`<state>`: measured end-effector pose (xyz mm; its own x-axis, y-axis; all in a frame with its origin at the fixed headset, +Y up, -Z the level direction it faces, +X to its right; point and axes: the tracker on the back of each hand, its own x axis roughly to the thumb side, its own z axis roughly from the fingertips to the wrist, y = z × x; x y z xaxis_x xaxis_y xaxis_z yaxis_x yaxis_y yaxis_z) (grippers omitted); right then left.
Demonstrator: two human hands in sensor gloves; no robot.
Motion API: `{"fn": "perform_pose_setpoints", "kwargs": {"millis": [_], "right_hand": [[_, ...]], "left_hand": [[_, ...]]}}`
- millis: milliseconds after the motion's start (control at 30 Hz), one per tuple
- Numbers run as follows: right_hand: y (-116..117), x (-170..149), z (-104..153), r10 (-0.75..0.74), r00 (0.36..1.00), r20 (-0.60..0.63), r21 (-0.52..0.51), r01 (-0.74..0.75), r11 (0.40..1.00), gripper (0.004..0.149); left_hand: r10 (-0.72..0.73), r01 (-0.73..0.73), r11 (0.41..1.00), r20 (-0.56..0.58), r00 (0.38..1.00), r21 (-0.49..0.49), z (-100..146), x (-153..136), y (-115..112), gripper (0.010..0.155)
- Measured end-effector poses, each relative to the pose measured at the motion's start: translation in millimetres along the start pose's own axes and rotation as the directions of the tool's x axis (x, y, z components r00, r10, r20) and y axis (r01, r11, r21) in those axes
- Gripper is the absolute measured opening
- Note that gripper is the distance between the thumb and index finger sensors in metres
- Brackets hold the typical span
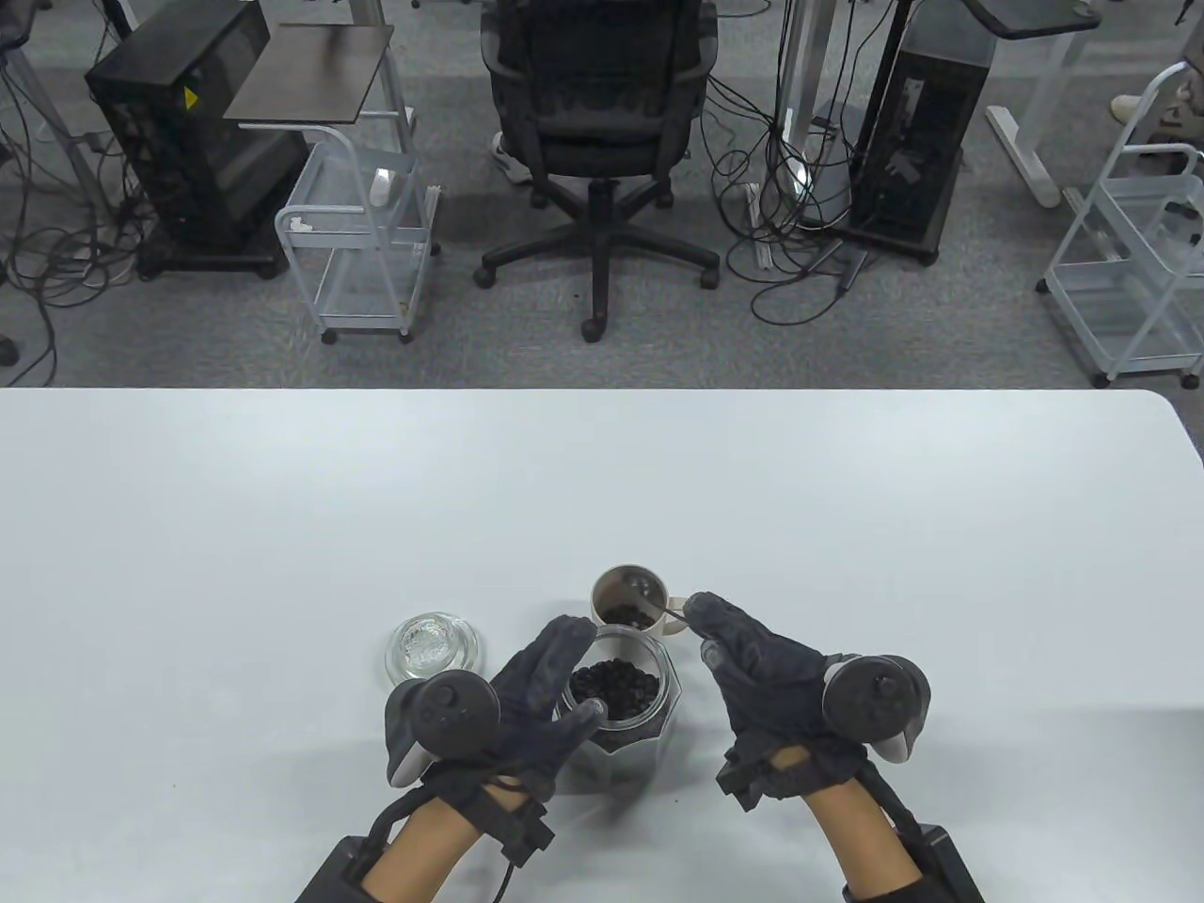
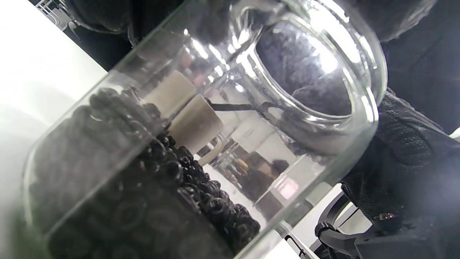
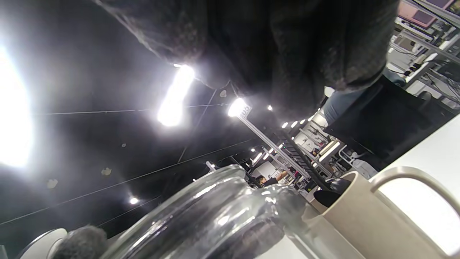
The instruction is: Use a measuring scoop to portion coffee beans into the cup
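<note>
An open glass jar [image 1: 628, 701] half full of dark coffee beans [image 1: 614, 691] stands near the table's front edge, and my left hand [image 1: 541, 701] grips its left side. Through the glass the left wrist view shows the beans [image 2: 143, 201]. Just behind the jar sits a beige cup [image 1: 628, 599] with beans in its bottom. My right hand [image 1: 743, 649] pinches the thin handle of a metal measuring scoop [image 1: 649, 594], whose bowl hangs inside the cup's mouth. The right wrist view shows the cup [image 3: 363, 216] and the jar rim [image 3: 215, 212] from below.
The jar's glass lid [image 1: 431, 647] lies on the white table [image 1: 376, 508] left of the jar. Beyond the table's far edge stand an office chair [image 1: 599, 113], wire carts [image 1: 362, 235] and computer towers.
</note>
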<state>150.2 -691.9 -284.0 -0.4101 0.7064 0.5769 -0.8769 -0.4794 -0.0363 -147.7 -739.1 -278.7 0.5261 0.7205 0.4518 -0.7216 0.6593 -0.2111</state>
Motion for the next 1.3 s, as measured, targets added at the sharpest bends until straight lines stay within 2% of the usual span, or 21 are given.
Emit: {"fn": "perform_pose_setpoints", "kwargs": {"millis": [100,200,267,367,500,600,767,933,1067,1300], "right_hand": [[-4.3,-2.5,1.3,-0.057,0.998,-0.027,-0.065,0.055,0.996,0.045],[-13.4,-9.4,5.4,-0.198,0.977,-0.085,-0.208,0.177,0.962,0.045],[-22.2,-14.0,9.8,-0.350,0.929,-0.117,-0.332,0.295,0.896,0.045],[-33.0,-17.2,16.4,-0.525,0.842,-0.125,-0.451,0.424,0.786,0.045],[-43.1,-15.9,20.9,-0.650,0.754,-0.096,-0.516,0.521,0.680,0.044],[-46.0,-11.0,21.3,-0.679,0.731,-0.068,-0.519,0.555,0.650,0.043],[-46.4,0.0,18.4,-0.577,0.816,-0.043,-0.466,0.494,0.734,0.042],[-38.0,15.9,13.7,-0.443,0.896,-0.007,-0.360,0.411,0.837,0.042],[-25.3,30.1,10.9,-0.280,0.959,0.048,-0.259,0.282,0.924,0.042],[-4.9,41.9,9.4,-0.076,0.990,0.118,-0.132,0.091,0.987,0.042]], "left_hand": [[0.001,-0.001,1.000,0.001,1.000,0.001,0.0,-0.2,-0.1,0.085],[-0.001,0.001,1.000,0.002,1.000,0.002,-0.1,-0.1,0.1,0.085],[0.000,0.000,1.000,0.001,1.000,0.003,0.0,-0.3,0.0,0.084],[0.002,-0.002,1.000,0.001,1.000,0.005,0.0,-0.4,-0.1,0.085],[0.001,-0.001,1.000,0.001,1.000,0.000,0.0,-0.5,0.1,0.085],[0.005,-0.005,1.000,-0.001,1.000,0.001,0.1,-0.7,-0.1,0.085],[0.006,-0.006,1.000,0.002,1.000,0.003,0.0,-0.8,0.0,0.085],[0.009,-0.009,1.000,0.001,1.000,0.004,0.1,-1.1,-0.1,0.085],[0.007,-0.007,1.000,0.000,1.000,-0.001,0.1,-1.3,0.1,0.085],[0.005,-0.005,1.000,0.002,1.000,0.000,0.0,-1.4,0.2,0.085]]}}
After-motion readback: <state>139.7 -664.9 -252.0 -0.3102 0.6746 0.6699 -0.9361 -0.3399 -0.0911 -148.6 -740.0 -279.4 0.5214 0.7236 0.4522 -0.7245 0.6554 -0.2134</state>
